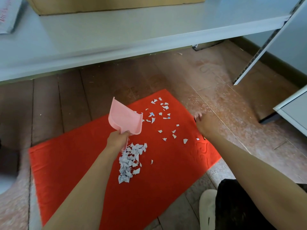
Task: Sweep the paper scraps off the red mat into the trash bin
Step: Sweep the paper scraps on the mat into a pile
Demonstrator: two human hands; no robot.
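The mat [74, 163] lies on the floor [207, 72], set at a slant, with its far corner pointing toward a grey shelf [99, 39]. The scraps are all on the mat, in two groups. A dense pile [129, 161] sits near the mat's middle, just beside the left forearm. Loose scraps [159, 112] are scattered from the far corner down toward the right edge, and a few lie close to that edge.

The left hand [117, 138] has its grip closed round the handle of a pink dustpan [126, 119]. The pan is raised over the mat with its open mouth tipped up and away from the person. The handle's tail end points down at the top of the pile.

The right hand [205, 125] is at the mat's right edge, back up, with its fingertips [198, 115] pointing away. Something dark shows under it at the edge. I cannot tell what it is, or whether the grip is closed on it.

A cardboard box [99, 4] stands on the shelf. A white shoe [207, 209] is on the floor by the mat's near right side.
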